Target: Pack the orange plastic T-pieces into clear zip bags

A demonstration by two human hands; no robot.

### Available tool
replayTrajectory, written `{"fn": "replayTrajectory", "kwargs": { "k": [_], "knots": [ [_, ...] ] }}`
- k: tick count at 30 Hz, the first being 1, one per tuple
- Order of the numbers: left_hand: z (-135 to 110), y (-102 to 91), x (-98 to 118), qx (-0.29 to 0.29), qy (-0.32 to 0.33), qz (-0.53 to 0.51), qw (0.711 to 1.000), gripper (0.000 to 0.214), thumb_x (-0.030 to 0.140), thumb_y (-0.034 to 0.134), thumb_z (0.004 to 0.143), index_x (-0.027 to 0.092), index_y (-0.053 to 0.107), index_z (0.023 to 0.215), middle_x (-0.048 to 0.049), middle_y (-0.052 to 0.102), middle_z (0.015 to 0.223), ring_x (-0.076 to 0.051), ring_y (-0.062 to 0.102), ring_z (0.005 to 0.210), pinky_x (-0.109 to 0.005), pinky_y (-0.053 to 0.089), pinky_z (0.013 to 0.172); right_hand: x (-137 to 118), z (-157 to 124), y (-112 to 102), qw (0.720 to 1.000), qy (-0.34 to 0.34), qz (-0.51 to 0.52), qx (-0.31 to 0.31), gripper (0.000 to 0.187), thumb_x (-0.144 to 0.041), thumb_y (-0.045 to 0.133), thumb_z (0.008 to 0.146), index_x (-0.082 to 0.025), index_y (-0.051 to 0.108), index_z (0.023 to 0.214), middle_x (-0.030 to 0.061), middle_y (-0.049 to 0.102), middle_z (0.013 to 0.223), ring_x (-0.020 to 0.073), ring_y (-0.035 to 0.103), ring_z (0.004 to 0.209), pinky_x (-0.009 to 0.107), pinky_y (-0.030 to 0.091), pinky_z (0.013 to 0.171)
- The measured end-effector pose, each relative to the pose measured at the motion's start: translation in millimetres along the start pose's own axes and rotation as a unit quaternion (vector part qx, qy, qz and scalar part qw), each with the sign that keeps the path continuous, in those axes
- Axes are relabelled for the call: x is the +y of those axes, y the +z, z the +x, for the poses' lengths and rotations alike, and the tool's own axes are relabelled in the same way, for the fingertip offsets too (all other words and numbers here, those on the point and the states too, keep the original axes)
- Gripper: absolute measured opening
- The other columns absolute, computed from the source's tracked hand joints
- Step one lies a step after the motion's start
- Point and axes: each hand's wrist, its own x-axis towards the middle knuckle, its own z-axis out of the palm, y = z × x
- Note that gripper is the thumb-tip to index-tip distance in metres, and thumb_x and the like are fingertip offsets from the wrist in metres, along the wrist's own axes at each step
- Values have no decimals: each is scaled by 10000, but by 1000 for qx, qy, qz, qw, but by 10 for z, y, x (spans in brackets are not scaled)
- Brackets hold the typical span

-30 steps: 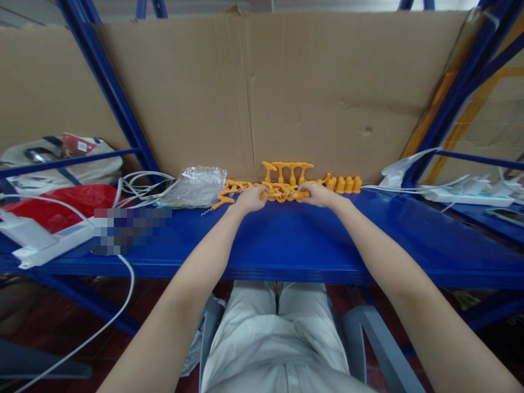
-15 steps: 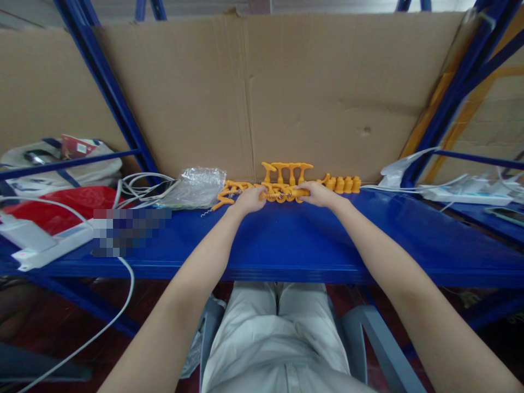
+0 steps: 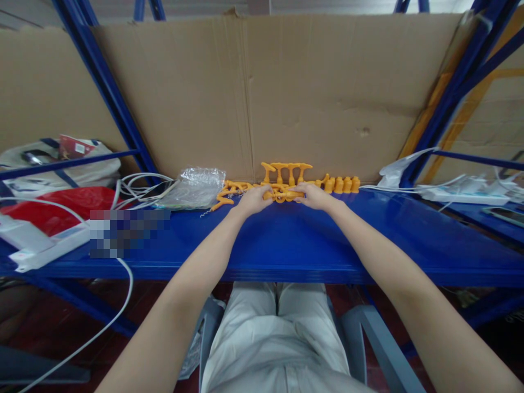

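Observation:
My left hand (image 3: 254, 201) is closed around an orange corkscrew piece (image 3: 268, 195), its end showing by the thumb. Close by on the right, my right hand (image 3: 313, 195) grips a slim orange corkscrew part (image 3: 292, 194) that points toward the left hand. Fingers hide most of both pieces. Behind and between the hands lie several loose orange corkscrew handles, too crowded to separate. Left of my left hand, one orange corkscrew (image 3: 222, 204) has its metal spiral pointing left. At the back, several T-shaped orange corkscrews (image 3: 291, 173) stand upright.
Several orange sleeves (image 3: 344, 185) stand in a row on the right. Left on the blue shelf (image 3: 295, 245) are a clear plastic bag (image 3: 196, 185), white cables (image 3: 141, 179) and a power strip (image 3: 45, 245). A cardboard sheet (image 3: 303, 98) rises behind.
My left hand has shifted slightly right and my right hand slightly left, so the two are closer together. Each still grips an orange piece.

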Motion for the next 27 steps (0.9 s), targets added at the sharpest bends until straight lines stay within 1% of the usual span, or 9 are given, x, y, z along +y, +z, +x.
{"fn": "replayTrajectory", "kwargs": {
  "k": [4,9,13,16,18,20,22,25,27],
  "knots": [
    [-7,3,11,-3,-2,1,1000,300,232,552,823,205,658,1102,-51,738,1023,-236,682,984,-295,501,845,-1,-2,19,1000,-2,1,4,398,-156,621,853,-206,687,1242,108,700,1149,257,652,1089,372,502,947],
    [-10,11,16,-15,-4,8,1000,314,241,575,807,205,667,1104,-53,740,1022,-244,682,998,-288,498,848,10,-6,43,1000,-16,7,-4,375,-176,605,869,-208,690,1233,101,682,1225,251,631,1147,377,477,1009],
    [-10,21,13,-16,2,21,1000,316,241,573,802,202,672,1100,-57,738,1048,-249,680,1013,-292,499,855,50,10,81,999,-30,18,-6,380,-183,620,861,-206,688,1234,107,682,1221,256,634,1145,406,471,1031],
    [-7,30,6,-11,-1,28,1000,327,243,576,799,208,668,1110,-52,739,1051,-248,681,1014,-290,499,849,118,22,100,999,-24,49,8,413,-183,664,825,-189,677,1238,121,682,1200,265,643,1114,434,489,1008],
    [-3,36,0,-8,0,29,1000,336,245,578,797,206,665,1119,-55,738,1056,-253,680,1015,-294,499,843,170,15,91,995,-3,96,12,474,-167,701,782,-175,654,1254,129,671,1207,249,659,1061,418,520,965],
    [1,40,-4,-8,0,28,1000,330,245,577,796,199,664,1111,-63,738,1049,-260,679,1007,-301,499,836,211,-3,63,986,34,165,9,526,-148,723,749,-167,624,1265,127,655,1223,208,679,979,375,555,902],
    [5,43,-9,-5,0,22,1000,315,237,576,793,189,665,1091,-70,738,1038,-262,679,1002,-305,498,830,230,-23,23,968,79,236,7,512,-141,742,729,-162,621,1227,115,660,1197,171,688,900,337,575,849],
    [7,44,-20,9,7,3,1000,307,214,579,779,190,663,1074,-64,739,1027,-253,680,992,-302,494,827,216,-43,-37,936,140,324,7,369,-162,774,724,-156,659,1075,79,710,1017,157,695,817,329,583,830],
    [7,46,-33,21,12,-10,1000,296,200,583,769,192,663,1055,-55,741,1006,-244,683,969,-298,491,818,190,-51,-60,910,165,380,-8,255,-208,780,751,-158,674,978,59,726,885,163,702,769,339,587,828]
  ]
}}
